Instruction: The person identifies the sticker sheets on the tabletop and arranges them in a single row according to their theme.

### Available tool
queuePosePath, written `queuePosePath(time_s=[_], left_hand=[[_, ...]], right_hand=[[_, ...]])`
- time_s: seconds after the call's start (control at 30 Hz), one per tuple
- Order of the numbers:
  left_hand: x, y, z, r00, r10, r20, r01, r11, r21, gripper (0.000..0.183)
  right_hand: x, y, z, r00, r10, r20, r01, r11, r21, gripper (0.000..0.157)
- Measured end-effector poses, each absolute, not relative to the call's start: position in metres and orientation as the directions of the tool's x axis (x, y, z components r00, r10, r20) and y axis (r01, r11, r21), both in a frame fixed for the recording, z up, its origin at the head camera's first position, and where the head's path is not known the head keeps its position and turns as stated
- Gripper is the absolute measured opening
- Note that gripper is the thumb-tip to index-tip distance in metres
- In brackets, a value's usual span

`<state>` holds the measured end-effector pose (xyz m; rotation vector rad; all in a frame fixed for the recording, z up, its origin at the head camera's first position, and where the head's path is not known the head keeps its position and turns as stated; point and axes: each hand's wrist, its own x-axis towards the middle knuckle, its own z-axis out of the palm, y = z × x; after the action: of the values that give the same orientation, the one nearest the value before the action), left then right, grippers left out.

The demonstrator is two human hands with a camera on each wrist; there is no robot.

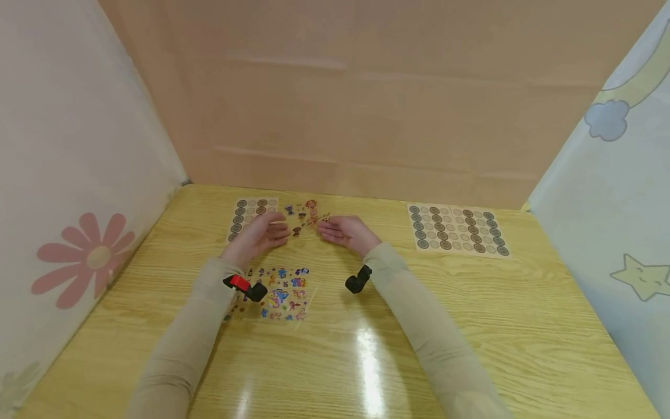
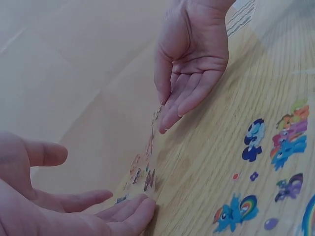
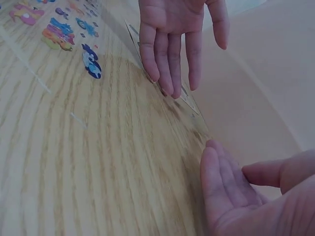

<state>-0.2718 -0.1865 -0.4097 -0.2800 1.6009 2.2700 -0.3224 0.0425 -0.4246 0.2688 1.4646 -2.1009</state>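
Note:
A small clear sheet of colourful cartoon stickers (image 1: 302, 216) is at the back of the table, between the two hands. My right hand (image 1: 345, 231) pinches its right end between thumb and fingers, as the left wrist view shows. On the other side my left hand (image 1: 262, 237) has its fingers extended and its thumb apart, with the fingertips right by the sheet's near end. From the left wrist, the sheet (image 2: 147, 178) is seen almost edge-on. Nearer the body, partly under the left wrist, lies a larger clear sheet of pony stickers (image 1: 280, 298).
A card printed with rows of round marks (image 1: 269, 203) lies behind the left hand, partly covered by it. Two similar cards (image 1: 455, 230) lie side by side at the back right. A tan panel (image 1: 356, 116) stands along the table's far edge, with patterned panels (image 1: 94, 145) at both sides.

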Motion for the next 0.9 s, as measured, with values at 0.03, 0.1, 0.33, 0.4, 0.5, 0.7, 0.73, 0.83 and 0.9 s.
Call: queuePosePath(time_s=[0.03,0.1,0.33,0.4,0.5,0.7,0.73,0.83,0.9], left_hand=[[-0.271,-0.185,-0.409,-0.916,0.172,-0.361,-0.398,-0.298,0.868,0.057],[-0.269,-0.183,-0.408,-0.911,0.173,-0.373,-0.409,-0.288,0.866,0.056],[-0.269,-0.179,-0.409,-0.905,0.236,-0.354,-0.419,-0.352,0.837,0.057],[-0.269,-0.179,-0.410,-0.909,0.240,-0.342,-0.411,-0.370,0.833,0.054],[-0.268,-0.180,-0.412,-0.919,0.221,-0.325,-0.387,-0.366,0.846,0.047],[-0.264,-0.179,-0.408,-0.940,0.138,-0.311,-0.340,-0.314,0.886,0.045],[-0.263,-0.179,-0.407,-0.942,0.130,-0.308,-0.334,-0.311,0.890,0.047],[-0.259,-0.178,-0.404,-0.948,0.120,-0.294,-0.317,-0.328,0.890,0.050],[-0.256,-0.177,-0.401,-0.953,0.122,-0.278,-0.302,-0.299,0.905,0.050]], right_hand=[[-0.323,0.043,-0.425,-0.825,-0.329,-0.460,0.548,-0.262,-0.794,0.031],[-0.323,0.044,-0.426,-0.827,-0.329,-0.455,0.548,-0.296,-0.782,0.031],[-0.320,0.050,-0.423,-0.830,-0.353,-0.431,0.547,-0.369,-0.752,0.031],[-0.315,0.051,-0.420,-0.826,-0.372,-0.423,0.550,-0.368,-0.750,0.031],[-0.307,0.052,-0.416,-0.819,-0.399,-0.411,0.553,-0.361,-0.751,0.031],[-0.292,0.059,-0.408,-0.815,-0.425,-0.393,0.541,-0.316,-0.779,0.032],[-0.289,0.060,-0.407,-0.815,-0.426,-0.394,0.538,-0.303,-0.786,0.032],[-0.282,0.066,-0.405,-0.807,-0.448,-0.384,0.532,-0.272,-0.802,0.031],[-0.276,0.071,-0.403,-0.801,-0.468,-0.374,0.528,-0.256,-0.810,0.028]])
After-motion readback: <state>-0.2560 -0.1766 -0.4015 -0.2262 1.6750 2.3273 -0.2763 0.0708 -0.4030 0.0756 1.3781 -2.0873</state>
